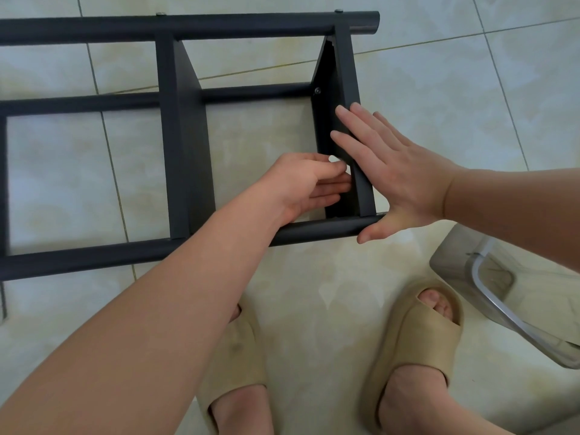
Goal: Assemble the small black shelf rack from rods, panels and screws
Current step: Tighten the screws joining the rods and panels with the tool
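- Three long black rods, I count: the far rod point(219, 26), the middle rod point(78, 103) and the near rod point(94, 259).
- Two black panels across them: the left panel point(188, 146) and the right panel point(345, 73). A dark strip point(3, 183) at the left edge might be a third; I can't tell.
- Three screw heads point(317, 91): two on the far rod, one on the right panel.
- Two hands: left hand point(301, 183), right hand point(395, 174).
- Two tan slippers point(417, 334).
- One clear plastic tub point(502, 293).

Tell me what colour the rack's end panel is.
Black end panel, matching the rods; head view shows it best.
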`<state>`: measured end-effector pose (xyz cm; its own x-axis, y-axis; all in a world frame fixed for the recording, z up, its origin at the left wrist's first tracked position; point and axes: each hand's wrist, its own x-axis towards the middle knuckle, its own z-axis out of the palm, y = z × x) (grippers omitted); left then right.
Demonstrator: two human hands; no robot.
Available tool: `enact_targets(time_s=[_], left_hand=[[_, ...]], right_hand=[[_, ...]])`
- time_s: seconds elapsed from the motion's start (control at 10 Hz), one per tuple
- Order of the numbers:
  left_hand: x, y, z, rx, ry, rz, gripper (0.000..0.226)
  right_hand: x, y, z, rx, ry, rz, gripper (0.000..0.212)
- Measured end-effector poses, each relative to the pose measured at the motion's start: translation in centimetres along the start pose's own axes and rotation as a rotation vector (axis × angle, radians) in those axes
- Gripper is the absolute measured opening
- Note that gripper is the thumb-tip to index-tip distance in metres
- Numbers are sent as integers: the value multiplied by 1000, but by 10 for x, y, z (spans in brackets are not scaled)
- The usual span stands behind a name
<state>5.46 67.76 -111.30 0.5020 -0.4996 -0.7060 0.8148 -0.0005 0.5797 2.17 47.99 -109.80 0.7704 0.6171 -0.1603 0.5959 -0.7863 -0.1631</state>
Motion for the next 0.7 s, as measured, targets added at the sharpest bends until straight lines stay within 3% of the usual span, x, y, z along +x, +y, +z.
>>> enact_targets(time_s=[0.7], left_hand=[[2, -1, -3, 141, 35, 25, 7]], right_hand=[[0, 0, -1, 3, -3, -1, 136]])
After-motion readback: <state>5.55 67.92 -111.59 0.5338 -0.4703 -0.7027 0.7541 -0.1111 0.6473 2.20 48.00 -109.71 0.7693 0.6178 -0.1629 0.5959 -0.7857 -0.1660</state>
